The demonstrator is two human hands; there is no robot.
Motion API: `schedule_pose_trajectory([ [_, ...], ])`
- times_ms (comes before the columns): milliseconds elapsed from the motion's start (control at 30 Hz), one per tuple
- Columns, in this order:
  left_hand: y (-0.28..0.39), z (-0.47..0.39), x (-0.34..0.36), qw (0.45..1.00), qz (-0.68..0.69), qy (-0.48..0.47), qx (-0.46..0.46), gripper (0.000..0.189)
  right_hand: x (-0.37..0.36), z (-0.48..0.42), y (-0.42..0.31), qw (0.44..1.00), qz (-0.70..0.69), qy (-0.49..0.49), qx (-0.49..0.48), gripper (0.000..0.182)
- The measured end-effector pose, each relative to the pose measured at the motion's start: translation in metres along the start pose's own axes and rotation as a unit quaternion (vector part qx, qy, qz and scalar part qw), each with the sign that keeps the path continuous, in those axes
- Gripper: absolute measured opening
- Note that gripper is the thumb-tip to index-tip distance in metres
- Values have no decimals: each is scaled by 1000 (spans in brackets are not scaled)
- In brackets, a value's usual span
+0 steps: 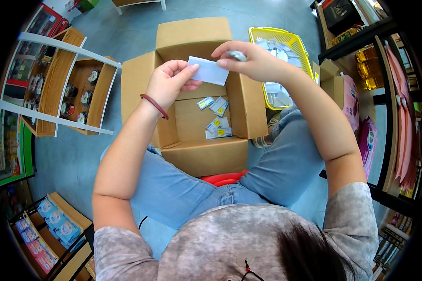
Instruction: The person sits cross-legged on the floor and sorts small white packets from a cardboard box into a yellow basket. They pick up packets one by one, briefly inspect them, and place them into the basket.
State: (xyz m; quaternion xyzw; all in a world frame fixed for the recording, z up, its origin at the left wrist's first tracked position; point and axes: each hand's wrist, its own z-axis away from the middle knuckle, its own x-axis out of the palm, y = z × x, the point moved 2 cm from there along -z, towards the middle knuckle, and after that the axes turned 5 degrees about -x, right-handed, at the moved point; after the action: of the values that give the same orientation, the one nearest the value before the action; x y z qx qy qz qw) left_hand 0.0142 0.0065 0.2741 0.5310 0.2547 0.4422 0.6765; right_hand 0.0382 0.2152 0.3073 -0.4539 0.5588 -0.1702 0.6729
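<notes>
My left hand (174, 79) pinches the left end of a flat, pale plastic label holder (210, 71) between thumb and fingers, above an open cardboard box (204, 158). At the holder's upper right edge is my right hand (249, 61), with a small, blurred, crumpled-looking clear or silvery thing (236, 55) in its curled fingers. Several label holders (214, 123) lie on the box's floor, some with yellow and blue printed tags. To the box's right, a yellow plastic basket (304, 52) holds many pale holders, partly hidden by my right forearm.
Wooden display racks with jars (86, 98) stand at the left, and a rack of blue packets (59, 221) at lower left. Black-framed shelves (383, 116) line the right side, near pink packages (350, 102). A red seat (225, 178) shows between my legs.
</notes>
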Motion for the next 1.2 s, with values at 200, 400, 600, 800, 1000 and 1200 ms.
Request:
schedule_pose_trajectory([
  [200,-11,-1,4,999,-4,-43,-27,23,0,1,9,996,60,-58,16,22],
  [400,-8,1,0,996,-66,-47,-40,29,-92,19,87,972,102,133,162,29],
  [600,-8,1,0,995,-69,-57,-45,26,-153,100,197,840,186,138,491,25],
  [800,-8,2,3,990,-111,-68,-53,29,-138,142,209,814,44,89,572,27],
  [1000,-16,-2,0,985,-130,-90,-65,28,-132,157,208,788,10,56,613,21],
  [1200,-17,-5,2,984,-130,-101,-71,27,-145,166,248,751,131,34,646,16],
])
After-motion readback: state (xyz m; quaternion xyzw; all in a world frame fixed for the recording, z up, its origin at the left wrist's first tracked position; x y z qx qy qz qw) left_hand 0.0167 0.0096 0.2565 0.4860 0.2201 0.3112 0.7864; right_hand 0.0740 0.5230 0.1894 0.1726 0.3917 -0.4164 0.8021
